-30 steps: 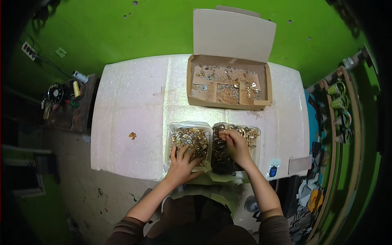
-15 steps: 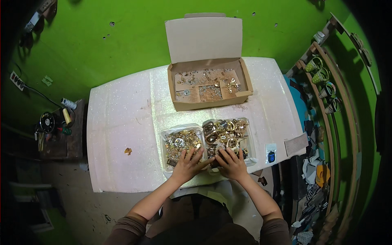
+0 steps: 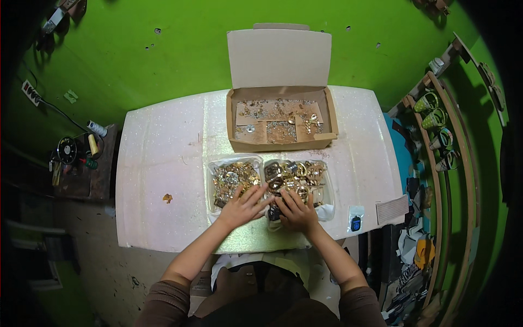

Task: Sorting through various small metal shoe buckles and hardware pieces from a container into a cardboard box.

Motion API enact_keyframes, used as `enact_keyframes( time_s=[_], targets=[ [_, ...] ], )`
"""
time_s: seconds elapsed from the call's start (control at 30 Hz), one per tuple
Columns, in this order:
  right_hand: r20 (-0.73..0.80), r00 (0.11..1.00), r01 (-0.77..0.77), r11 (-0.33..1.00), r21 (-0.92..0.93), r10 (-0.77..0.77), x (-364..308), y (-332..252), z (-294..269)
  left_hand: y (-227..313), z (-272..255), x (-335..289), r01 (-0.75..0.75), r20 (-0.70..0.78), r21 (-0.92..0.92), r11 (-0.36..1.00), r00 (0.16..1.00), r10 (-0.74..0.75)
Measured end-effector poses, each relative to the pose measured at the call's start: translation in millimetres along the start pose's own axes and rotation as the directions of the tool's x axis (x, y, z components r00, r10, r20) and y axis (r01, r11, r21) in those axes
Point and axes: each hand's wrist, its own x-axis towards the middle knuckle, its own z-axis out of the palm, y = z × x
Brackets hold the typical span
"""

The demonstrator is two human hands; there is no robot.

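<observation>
Two white plastic-lined trays stand side by side on the table in front of me. The left tray (image 3: 210, 192) is full of small gold and silver metal fittings (image 3: 235, 175). Larger buckles and rings (image 3: 300, 173), mostly gold, fill the right tray (image 3: 330, 191). My left hand (image 3: 239, 210) lies over the near right part of the left tray, fingers spread toward the other one. Over the near part of the right tray is my right hand (image 3: 300, 215), its fingers stretched across the buckles. Both hands are open and I see nothing gripped; what lies under the palms is hidden.
Behind the trays stands an open cardboard box (image 3: 280, 146) with dividers and scattered small fittings. A small clear packet (image 3: 356, 219) and a grey card (image 3: 391, 209) lie at the right; an orange-brown scrap (image 3: 167, 198) lies at the left. A side table (image 3: 103, 185) holds thread spools.
Both trays have shifted a little away from me, closer to the cardboard box, with my hands moving along. The whole view has also tilted slightly.
</observation>
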Motion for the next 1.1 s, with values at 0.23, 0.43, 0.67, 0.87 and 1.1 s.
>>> enact_keyframes(
  time_s=[0.23,0.43,0.67,0.87,1.1],
  targets=[
    [0.034,0.999,-0.018,0.988,0.153,0.013,10.5,14.0,-7.6,11.9,-8.5,-6.7,0.105,-0.002,0.008,0.994,0.994,-0.105],
    [0.045,0.994,0.076,0.944,0.32,-0.095,-18.6,23.7,-24.8,39.2,-23.1,-7.4,0.364,0.042,-0.144,0.92,0.931,-0.362],
    [0.006,0.97,0.23,0.916,0.329,-0.245,-20.5,38.9,-15.3,53.2,-39.8,6.1,0.526,0.126,-0.242,0.815,0.85,-0.511],
    [0.012,0.983,0.165,0.9,0.404,-0.185,-18.8,35.9,-12.3,63.1,-44.9,-2.2,0.538,0.135,-0.227,0.812,0.843,-0.521],
    [-0.002,0.979,0.182,0.875,0.449,-0.202,-20.0,36.9,-20.0,78.3,-47.1,-5.3,0.561,0.138,-0.171,0.81,0.828,-0.544]
  ],
)
